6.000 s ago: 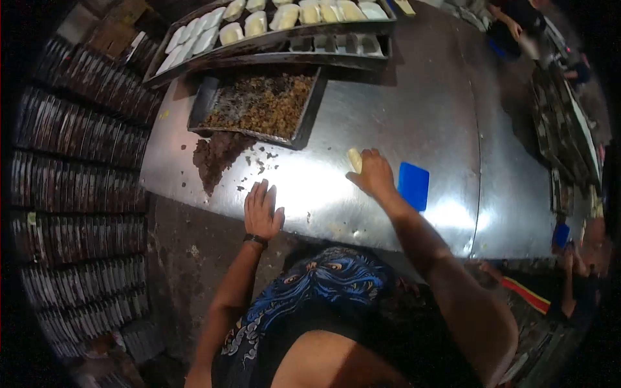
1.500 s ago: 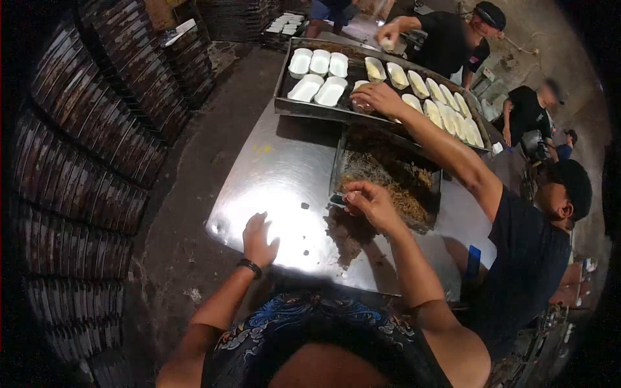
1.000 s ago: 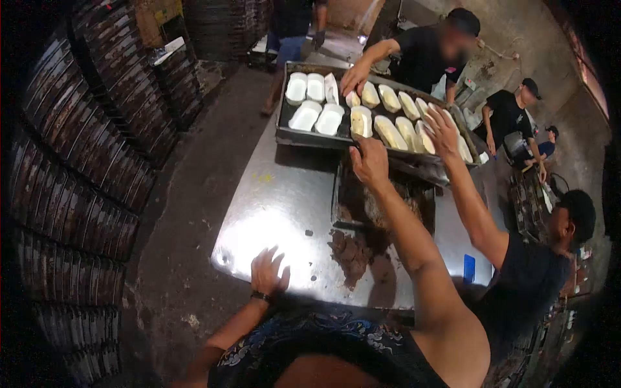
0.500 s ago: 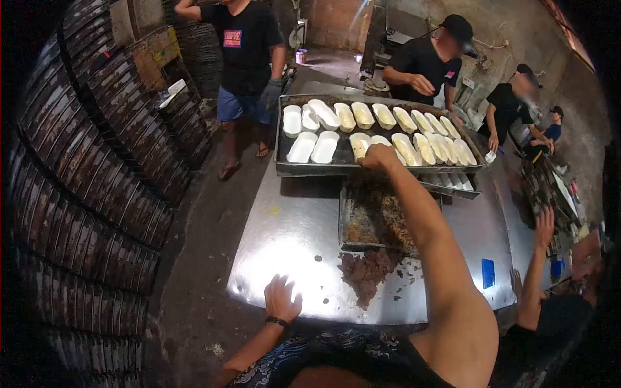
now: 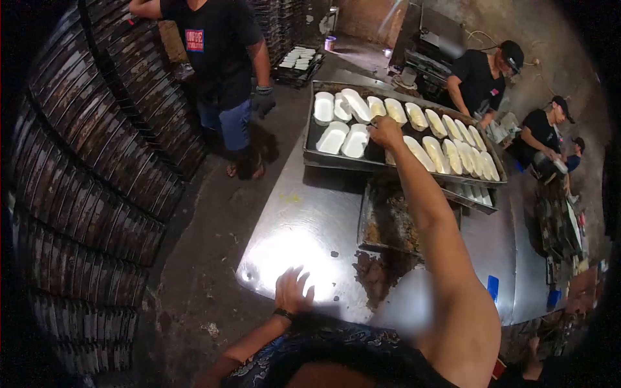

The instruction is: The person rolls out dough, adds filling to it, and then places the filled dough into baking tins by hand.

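Observation:
My right hand (image 5: 386, 131) reaches over a large dark metal tray (image 5: 339, 160), its fingers closed and pointing down among the paper cups. What they hold, if anything, is hidden. White oval paper cups (image 5: 333, 137) line the tray's left side, seemingly with nothing in them. Cups with a pale yellow filling (image 5: 417, 118) stand in rows to the right. My left hand (image 5: 294, 291) lies at the near edge of the metal table (image 5: 304, 213), fingers spread, holding nothing.
Beneath the tray sits a soiled pan (image 5: 381, 236), with a brown crumbly mass (image 5: 375, 275) before it. A second tray of cups (image 5: 475, 194) shows underneath. Stacked dark trays (image 5: 90, 194) line the left. One person (image 5: 223, 58) stands at left; others (image 5: 479, 77) work at right.
My right hand has shifted from the front row of cups toward the back row. The view has turned, and the person at the left appears closer. My left hand stays at the table edge.

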The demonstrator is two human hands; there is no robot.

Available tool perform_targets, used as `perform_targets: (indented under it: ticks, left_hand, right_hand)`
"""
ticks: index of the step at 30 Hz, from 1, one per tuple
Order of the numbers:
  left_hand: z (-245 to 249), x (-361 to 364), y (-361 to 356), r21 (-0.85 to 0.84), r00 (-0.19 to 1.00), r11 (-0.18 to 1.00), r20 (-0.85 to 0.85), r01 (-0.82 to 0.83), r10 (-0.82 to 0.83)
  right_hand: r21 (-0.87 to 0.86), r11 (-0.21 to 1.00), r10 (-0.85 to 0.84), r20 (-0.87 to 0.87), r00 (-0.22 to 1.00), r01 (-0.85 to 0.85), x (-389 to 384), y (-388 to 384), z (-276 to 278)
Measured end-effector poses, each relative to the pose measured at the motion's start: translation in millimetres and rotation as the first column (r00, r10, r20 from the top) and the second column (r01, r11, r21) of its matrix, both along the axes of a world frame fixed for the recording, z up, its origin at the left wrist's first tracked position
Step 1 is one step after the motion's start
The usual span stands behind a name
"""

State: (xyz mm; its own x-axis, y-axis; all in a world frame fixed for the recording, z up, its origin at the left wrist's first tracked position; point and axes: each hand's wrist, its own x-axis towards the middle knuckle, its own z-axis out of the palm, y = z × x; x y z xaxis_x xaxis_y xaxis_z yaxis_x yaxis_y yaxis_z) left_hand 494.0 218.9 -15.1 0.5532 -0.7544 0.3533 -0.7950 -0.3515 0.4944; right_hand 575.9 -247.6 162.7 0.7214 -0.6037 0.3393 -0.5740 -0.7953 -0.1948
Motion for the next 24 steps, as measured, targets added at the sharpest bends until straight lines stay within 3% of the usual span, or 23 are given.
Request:
perform_targets:
  ticks: [4,6,10,13,17,24]
  left_hand:
    - [-9.4,1.7,-3.3,-0.078,0.997,0.997,0.081,-0.008,0.014]
    - [0.1,0.8,-3.2,-0.109,0.998,0.994,0.061,-0.01,0.016]
    - [14.5,1.4,-1.4,0.083,0.997,0.996,-0.07,0.022,-0.016]
    - [31.3,2.6,-8.3,0.041,0.988,0.999,-0.153,-0.025,0.031]
    - [33.7,5.0,-9.4,0.031,0.986,0.999,-0.165,0.011,-0.006]
    - [26.0,4.6,-7.9,0.125,0.99,0.992,-0.142,0.02,-0.002]
  right_hand:
    - [0.016,1.0,-0.017,0.098,0.995,0.016,41.9,-22.8,-17.0]
    - [-0.013,1.0,-0.027,0.05,0.998,0.027,60.4,-30.9,-21.6]
    - [-0.116,0.992,-0.073,-0.173,0.982,0.054,81.2,-50.8,-31.2]
    - [0.034,0.991,-0.127,-0.004,0.992,0.127,78.1,-56.9,-31.8]
    - [0.039,0.978,-0.206,-0.016,0.978,0.207,83.1,-55.4,-32.4]
    - [0.015,0.999,-0.031,-0.082,0.996,0.033,117.2,-76.2,-55.9]
